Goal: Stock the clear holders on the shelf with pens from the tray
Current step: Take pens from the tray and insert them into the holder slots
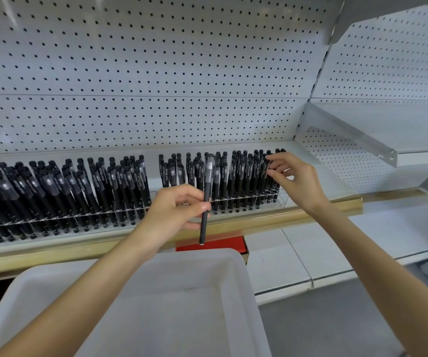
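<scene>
Left hand (174, 210) pinched one black pen (203, 228) upright between thumb and fingers, at frame centre, in front of the right clear holder (282, 199). Right hand (295, 179), at 2 o'clock from the left, curled its fingertips against racked pens (249, 176) at the holder's right end; grip or mere touch not resolvable. Tray (220, 253) at 6 o'clock.
</scene>
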A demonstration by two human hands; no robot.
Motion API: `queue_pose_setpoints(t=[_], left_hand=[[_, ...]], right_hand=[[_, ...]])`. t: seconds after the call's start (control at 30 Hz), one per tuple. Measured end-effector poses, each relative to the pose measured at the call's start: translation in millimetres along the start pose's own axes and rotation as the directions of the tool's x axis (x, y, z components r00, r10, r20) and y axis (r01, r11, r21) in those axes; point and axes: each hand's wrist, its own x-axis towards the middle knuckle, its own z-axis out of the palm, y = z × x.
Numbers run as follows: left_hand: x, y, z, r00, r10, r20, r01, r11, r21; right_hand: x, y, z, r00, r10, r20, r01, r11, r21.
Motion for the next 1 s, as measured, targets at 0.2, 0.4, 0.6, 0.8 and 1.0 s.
queue_pose_setpoints(t=[0.2, 0.4, 0.6, 0.8, 1.0], left_hand=[[-3, -1, 10, 0.989, -0.083, 0.122, 0.091, 0.994, -0.062], [-6, 4, 32, 0.971, -0.061, 0.23, 0.094, 0.986, -0.138], [-9, 11, 41, 0.948, -0.013, 0.319, 0.1, 0.961, -0.259], [-11, 15, 42, 0.933, -0.002, 0.361, 0.122, 0.942, -0.312], [-10, 12, 42, 0.951, -0.019, 0.307, 0.103, 0.96, -0.26]], right_hand=[[2, -18, -10, 0.987, 0.122, -0.101, -0.116, 0.991, 0.068], [-18, -81, -14, 0.946, 0.194, 0.26, -0.288, 0.871, 0.397], [-26, -99, -10, 0.901, 0.113, 0.418, -0.365, 0.718, 0.593], [-27, -99, -14, 0.915, 0.096, 0.391, -0.341, 0.703, 0.624], [-31, -98, -20, 0.933, 0.134, 0.335, -0.335, 0.666, 0.667]])
